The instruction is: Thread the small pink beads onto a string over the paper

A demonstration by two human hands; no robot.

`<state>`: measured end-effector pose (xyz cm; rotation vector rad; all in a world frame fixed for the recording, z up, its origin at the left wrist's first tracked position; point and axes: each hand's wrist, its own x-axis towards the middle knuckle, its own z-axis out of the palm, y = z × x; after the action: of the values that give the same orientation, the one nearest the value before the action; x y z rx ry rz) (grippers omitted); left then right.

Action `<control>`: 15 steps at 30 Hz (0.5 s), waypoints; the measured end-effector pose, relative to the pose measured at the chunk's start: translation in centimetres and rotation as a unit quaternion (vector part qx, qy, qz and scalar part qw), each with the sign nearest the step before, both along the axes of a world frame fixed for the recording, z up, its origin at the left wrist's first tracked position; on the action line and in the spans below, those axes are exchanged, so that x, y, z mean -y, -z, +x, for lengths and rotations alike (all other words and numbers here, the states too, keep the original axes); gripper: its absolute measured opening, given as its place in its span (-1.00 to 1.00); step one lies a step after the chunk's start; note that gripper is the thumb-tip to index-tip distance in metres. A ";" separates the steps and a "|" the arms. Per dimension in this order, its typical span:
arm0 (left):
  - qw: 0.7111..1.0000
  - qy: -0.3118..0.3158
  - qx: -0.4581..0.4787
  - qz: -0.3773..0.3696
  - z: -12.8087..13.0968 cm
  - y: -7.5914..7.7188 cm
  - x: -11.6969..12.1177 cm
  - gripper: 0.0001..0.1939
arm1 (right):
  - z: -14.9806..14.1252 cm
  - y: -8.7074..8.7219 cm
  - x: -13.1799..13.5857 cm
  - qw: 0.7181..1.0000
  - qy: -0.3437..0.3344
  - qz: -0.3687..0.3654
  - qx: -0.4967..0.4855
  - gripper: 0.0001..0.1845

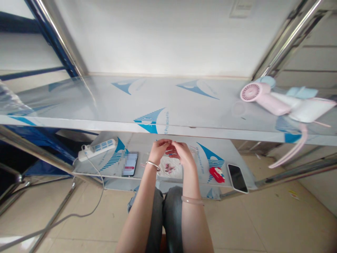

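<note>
My left hand (158,150) and my right hand (182,153) are raised together over the lower steel shelf (147,140). Their fingertips meet in a pinch around something small that I cannot make out. Directly below them lies a white sheet (170,168) with several small pink and red pieces (169,167) on it. A silver bangle sits on my left wrist and a clear pink one on my right. My knees show under the shelf's front edge.
A phone (130,164) lies left of the sheet, a white power strip (98,149) with its cable beyond it. A red toy-like item (217,174) and a dark phone (237,177) lie right. On the upper shelf (158,102) rests a pink handheld fan (263,96).
</note>
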<state>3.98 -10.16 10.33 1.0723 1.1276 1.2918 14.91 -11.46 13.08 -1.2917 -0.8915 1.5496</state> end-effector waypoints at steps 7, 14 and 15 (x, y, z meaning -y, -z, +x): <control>0.999 0.034 0.035 -0.011 -0.3 0.2 0.0 -0.79 | -0.1 0.1 -0.1 0.999 0.034 0.002 0.004 -0.86; 1.000 0.012 0.006 -0.021 -0.1 0.4 -0.2 -0.82 | -0.8 0.1 0.0 0.999 0.039 0.006 0.026 -0.81; 1.000 0.011 -0.001 -0.020 0.0 0.4 -0.2 -0.81 | -0.9 0.2 -0.1 0.999 0.040 0.003 0.027 -0.78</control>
<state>3.93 -9.93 9.97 1.0553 1.1358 1.2467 13.99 -11.40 12.90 -1.3536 -0.8685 1.4552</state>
